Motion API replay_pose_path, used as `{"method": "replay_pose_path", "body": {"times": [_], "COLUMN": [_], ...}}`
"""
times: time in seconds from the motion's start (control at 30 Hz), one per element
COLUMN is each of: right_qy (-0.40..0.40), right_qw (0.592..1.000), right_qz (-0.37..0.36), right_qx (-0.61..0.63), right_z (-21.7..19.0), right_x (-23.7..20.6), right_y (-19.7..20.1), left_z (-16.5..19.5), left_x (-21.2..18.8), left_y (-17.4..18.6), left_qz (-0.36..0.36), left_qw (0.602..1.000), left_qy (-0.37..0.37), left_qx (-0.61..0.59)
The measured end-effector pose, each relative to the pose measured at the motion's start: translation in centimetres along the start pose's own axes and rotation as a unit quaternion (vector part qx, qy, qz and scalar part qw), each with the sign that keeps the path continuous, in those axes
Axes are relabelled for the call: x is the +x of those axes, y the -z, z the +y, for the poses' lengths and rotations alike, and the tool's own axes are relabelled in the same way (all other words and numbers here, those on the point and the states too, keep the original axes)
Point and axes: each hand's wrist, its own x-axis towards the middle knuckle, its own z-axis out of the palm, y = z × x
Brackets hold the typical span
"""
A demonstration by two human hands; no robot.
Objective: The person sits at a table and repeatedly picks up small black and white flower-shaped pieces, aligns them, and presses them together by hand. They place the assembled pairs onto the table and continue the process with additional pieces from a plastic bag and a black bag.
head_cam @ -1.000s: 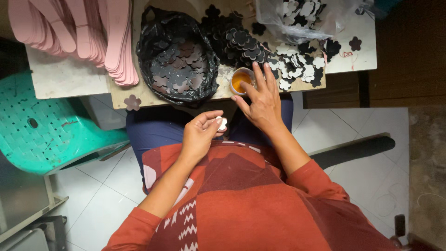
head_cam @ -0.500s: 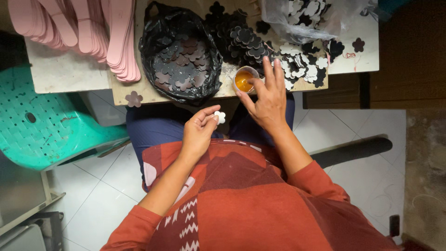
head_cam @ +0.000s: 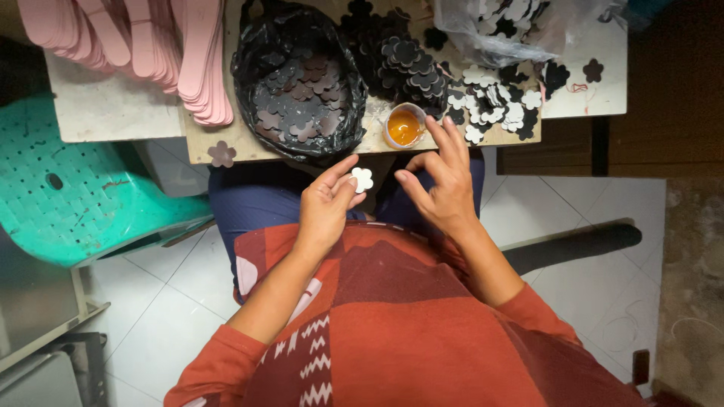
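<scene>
My left hand (head_cam: pixel 326 205) pinches a small white flower-shaped cutout (head_cam: pixel 363 179) between thumb and fingers, above my lap. My right hand (head_cam: pixel 441 181) hovers just right of it, fingers spread and empty, its fingertips close to a small cup of orange glue (head_cam: pixel 403 126) at the table's front edge. Behind the cup lie stacks of dark flower cutouts (head_cam: pixel 411 64) and a scatter of white and black flower cutouts (head_cam: pixel 494 102).
A black plastic bag (head_cam: pixel 298 79) filled with dark flower pieces sits on the wooden board (head_cam: pixel 249 145). Pink foam soles (head_cam: pixel 162 45) are piled at the back left. A clear bag of cutouts (head_cam: pixel 513 26) lies back right. A green plastic stool (head_cam: pixel 83 196) stands to my left.
My right hand has drawn back from the glue cup toward the left hand. The left hand has lifted slightly, still holding the white flower.
</scene>
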Motion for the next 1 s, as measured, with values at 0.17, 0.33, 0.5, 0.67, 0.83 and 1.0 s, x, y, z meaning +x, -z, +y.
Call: {"method": "replay_pose_path", "body": {"times": [0.17, 0.33, 0.5, 0.67, 0.83, 1.0], "right_qy": [0.025, 0.08, 0.1, 0.114, 0.11, 0.106], "right_qw": [0.998, 0.996, 0.995, 0.993, 0.994, 0.994], "right_qz": [-0.013, -0.017, -0.022, -0.031, -0.022, -0.032], "right_qx": [0.058, 0.028, 0.009, 0.009, -0.002, 0.008], "right_z": [-1.5, -2.8, -3.6, -3.8, -3.8, -3.7], "right_x": [-1.1, -1.3, -1.0, -0.8, -0.9, -1.2], "right_y": [0.0, -0.3, -0.7, -1.0, -1.1, -1.0], "left_z": [0.0, 0.1, 0.1, 0.1, 0.2, 0.2], "left_x": [-0.2, -0.4, -0.5, -0.5, -0.4, -0.4], "left_y": [-0.3, -0.4, -0.3, 0.1, 0.4, 0.5], "left_qz": [-0.034, -0.047, -0.045, -0.041, -0.058, -0.048], "left_qw": [0.998, 0.998, 0.999, 0.998, 0.997, 0.998], "left_qy": [0.007, 0.007, 0.009, 0.031, 0.031, 0.037], "left_qx": [-0.045, -0.035, -0.021, -0.033, -0.05, -0.023]}}
